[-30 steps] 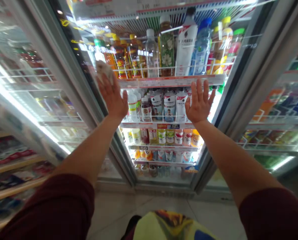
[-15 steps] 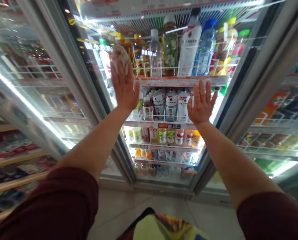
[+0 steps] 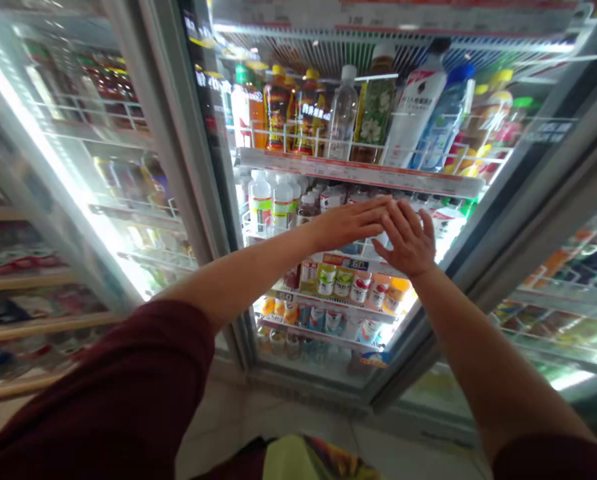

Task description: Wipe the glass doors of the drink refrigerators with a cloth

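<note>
My left hand [image 3: 351, 223] reaches across to the right, fingers straight and pressed together in front of the glass door. Its fingertips meet the fingers of my right hand [image 3: 409, 239]. That hand is open, back towards me, with the thumb apart. The palms and the space between the hands are hidden, and no cloth shows around them. Behind the glass stand rows of drinks: tea bottles with yellow caps [image 3: 305, 113], a clear bottle [image 3: 342, 110], a white bottle [image 3: 415, 110] and a blue-capped bottle [image 3: 443, 123].
Metal door frames run down the left [image 3: 185, 140] and right [image 3: 523, 193] of the glass. Other lit coolers flank it. Shelves with wooden edges [image 3: 43, 328] hold packets at the far left. The tiled floor [image 3: 218, 413] lies below.
My left hand has moved right and down from the upper left of the glass to my right hand. The beige cloth under its fingers is out of sight. The view has shifted.
</note>
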`<state>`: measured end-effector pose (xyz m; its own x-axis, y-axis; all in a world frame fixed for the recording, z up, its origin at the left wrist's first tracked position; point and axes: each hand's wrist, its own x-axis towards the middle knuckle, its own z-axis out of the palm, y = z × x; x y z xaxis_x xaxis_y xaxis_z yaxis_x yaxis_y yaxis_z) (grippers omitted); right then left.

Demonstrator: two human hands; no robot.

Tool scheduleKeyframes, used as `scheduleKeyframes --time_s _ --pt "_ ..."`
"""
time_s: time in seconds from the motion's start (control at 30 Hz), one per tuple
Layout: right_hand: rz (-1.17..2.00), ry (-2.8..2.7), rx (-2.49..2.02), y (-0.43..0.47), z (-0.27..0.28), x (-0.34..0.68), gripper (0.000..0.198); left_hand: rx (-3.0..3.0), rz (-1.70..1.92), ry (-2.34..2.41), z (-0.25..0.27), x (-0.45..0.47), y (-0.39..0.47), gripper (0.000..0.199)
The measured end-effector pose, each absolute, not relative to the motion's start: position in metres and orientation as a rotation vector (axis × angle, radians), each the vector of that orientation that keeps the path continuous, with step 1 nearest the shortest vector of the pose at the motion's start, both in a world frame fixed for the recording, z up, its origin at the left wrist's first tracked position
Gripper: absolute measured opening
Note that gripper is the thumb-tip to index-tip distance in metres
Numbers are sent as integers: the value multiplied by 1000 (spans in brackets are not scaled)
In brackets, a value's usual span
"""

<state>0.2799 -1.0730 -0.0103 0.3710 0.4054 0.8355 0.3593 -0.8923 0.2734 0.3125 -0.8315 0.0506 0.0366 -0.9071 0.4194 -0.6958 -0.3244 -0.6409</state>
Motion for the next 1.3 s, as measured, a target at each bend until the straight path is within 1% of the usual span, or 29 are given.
scheduleKeyframes --time_s 0.1,0.23,0.33,0.43,0.53,0.6,0.67,0.73,0.8,0.9,0.97,1.03,1.1,1.17,1.23,1.3 --pt "1693 665 2364 -1073 -11 278 40 -2062 -1313 1647 53 316 -812 43" --pt "1893 743 1993 -1070 -10 274 40 -2288 -1610 1396 70 332 -749 59" --pt "1966 807 1884 -1064 -11 271 29 -2464 -1746 1180 78 347 -707 64" --pt "1917 887 1920 -1055 -3 269 19 -2460 -1783 1127 73 360 -688 64" --pt "1797 993 1963 -1045 36 274 15 -2337 -1874 1102 65 366 -687 64" --pt "1908 957 1993 -1036 74 281 23 -2272 -1914 1089 62 367 -689 65" --pt "2113 813 2053 -1023 107 288 38 -2259 -1920 1087 62 366 -689 66" --pt "2219 675 2132 -1003 121 292 48 -2275 -1917 1091 62 364 -689 66" --pt "2147 635 2215 -980 113 290 53 -2284 -1926 1103 61 363 -688 67" --pt "1796 754 2261 -957 95 281 56 -2288 -1928 1117 61 362 -688 68" --pt "1642 757 2267 -958 102 276 57 -2300 -1914 1135 60 361 -689 67" --pt "1732 636 2269 -969 126 275 53 -2315 -1908 1152 60 361 -689 68" --pt "1935 498 2259 -979 150 279 51 -2310 -1917 1154 60 361 -689 69" --pt "2054 463 2264 -979 156 284 52 -2290 -1931 1143 60 361 -690 70" --pt "2007 550 2301 -968 143 286 56 -2267 -1944 1124 60 361 -690 70" --pt "1784 707 2327 -955 125 286 59 -2240 -1964 1101 60 360 -690 70"
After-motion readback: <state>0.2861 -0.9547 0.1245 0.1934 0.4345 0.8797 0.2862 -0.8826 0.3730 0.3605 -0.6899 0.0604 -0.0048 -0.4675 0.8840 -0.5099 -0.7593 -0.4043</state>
